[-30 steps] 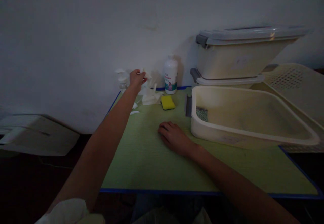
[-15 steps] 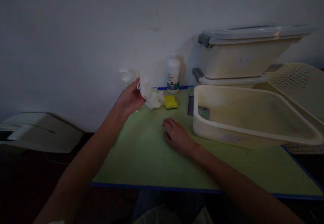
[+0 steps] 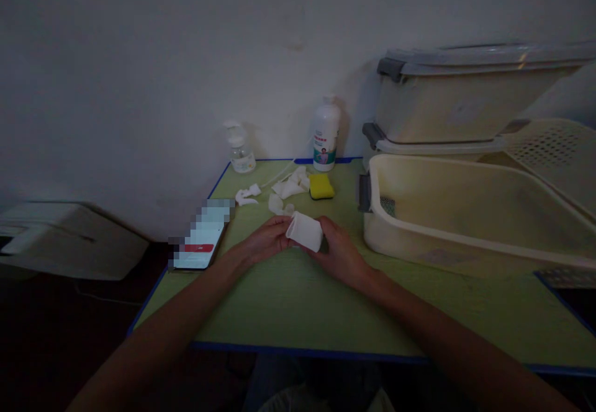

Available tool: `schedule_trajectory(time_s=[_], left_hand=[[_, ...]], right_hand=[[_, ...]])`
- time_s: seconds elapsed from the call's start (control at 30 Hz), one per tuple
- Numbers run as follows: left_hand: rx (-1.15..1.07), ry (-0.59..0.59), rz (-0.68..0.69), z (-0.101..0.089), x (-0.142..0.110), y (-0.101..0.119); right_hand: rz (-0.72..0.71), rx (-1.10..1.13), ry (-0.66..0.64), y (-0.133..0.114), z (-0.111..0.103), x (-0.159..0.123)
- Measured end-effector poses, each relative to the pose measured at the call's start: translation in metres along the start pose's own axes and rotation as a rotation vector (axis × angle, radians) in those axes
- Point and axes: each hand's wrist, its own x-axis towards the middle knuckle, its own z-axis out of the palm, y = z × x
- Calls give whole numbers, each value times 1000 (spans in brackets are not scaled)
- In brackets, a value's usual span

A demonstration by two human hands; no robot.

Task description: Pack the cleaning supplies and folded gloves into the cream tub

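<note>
Both my hands meet over the middle of the green table and hold a white glove between them. My left hand pinches its left edge; my right hand grips its right side from below. More white gloves lie in a loose heap just behind, beside a yellow sponge.
A phone with a lit screen lies at the table's left edge. A pump bottle and a white bottle stand by the wall. A large cream tub and a lidded bin fill the right side.
My left hand drew a white glove from the heap near the wall back to the table's middle. My right hand lifted off the table and took hold of it too.
</note>
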Motion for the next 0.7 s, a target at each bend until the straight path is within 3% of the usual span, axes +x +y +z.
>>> schedule_trajectory(time_s=[0.4,0.53,0.7], left_hand=[[-20,148,279,2,-9,20],[12,214,306,-6,-5,21],[84,292,397,-18,6,16]], right_hand=[[-135,81,163,-11,-20,0],[-127,23,118,-5,-18,0],[-157,-147,-52,-3,-8,-4]])
